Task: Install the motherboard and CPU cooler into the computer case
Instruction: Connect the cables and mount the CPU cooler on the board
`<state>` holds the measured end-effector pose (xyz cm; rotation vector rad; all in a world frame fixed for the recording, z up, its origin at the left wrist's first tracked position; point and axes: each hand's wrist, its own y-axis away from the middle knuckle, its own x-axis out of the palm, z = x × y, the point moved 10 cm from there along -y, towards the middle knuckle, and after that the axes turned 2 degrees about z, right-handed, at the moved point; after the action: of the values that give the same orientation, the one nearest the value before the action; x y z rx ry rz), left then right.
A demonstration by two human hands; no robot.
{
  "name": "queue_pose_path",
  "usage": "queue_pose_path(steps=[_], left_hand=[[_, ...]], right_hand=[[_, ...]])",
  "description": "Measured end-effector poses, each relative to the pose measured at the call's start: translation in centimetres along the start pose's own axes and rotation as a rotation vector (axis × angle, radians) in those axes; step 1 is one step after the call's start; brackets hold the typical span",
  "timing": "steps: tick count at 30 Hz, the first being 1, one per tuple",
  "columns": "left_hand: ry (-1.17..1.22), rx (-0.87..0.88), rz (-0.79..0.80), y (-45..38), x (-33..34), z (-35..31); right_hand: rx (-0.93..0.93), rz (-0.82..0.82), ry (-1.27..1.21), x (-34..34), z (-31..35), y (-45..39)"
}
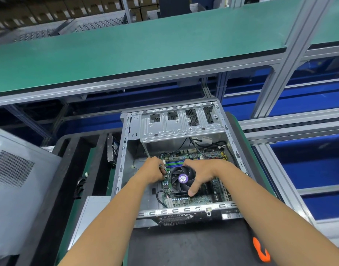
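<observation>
Both forearms are reaching into the open computer case [124, 150]. Right hand [201, 172] is gripping the CPU cooler [182, 179], which is sitting on the motherboard [209, 192] inside the case. Left hand [155, 169] is pinching what appears to be a cable at the cooler's left edge.

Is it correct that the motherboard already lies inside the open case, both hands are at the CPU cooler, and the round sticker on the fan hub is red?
Not quite. In the head view the sticker on the CPU cooler is purple, not red. The rest holds: the motherboard lies inside the open case, with the left hand and right hand at the cooler.
</observation>
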<state>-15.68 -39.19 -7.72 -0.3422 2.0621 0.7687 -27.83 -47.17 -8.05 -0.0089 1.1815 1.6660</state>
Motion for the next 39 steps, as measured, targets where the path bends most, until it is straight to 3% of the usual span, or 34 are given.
queue_pose_path(steps=[4, 25, 39], left_hand=[[0.043, -0.018, -0.005, -0.2, 0.0, 0.4], [-0.205, 0.126, 0.019, 0.4, 0.7, -1.8], [-0.209, 0.043, 0.032, 0.1, 0.8, -0.9]], right_hand=[[-0.001, 0.005, -0.008, 0.1, 0.0, 0.0], [0.014, -0.013, -0.001, 0.0, -0.3, -0.3], [0.005, -0.015, 0.017, 0.0, -0.3, -0.2]])
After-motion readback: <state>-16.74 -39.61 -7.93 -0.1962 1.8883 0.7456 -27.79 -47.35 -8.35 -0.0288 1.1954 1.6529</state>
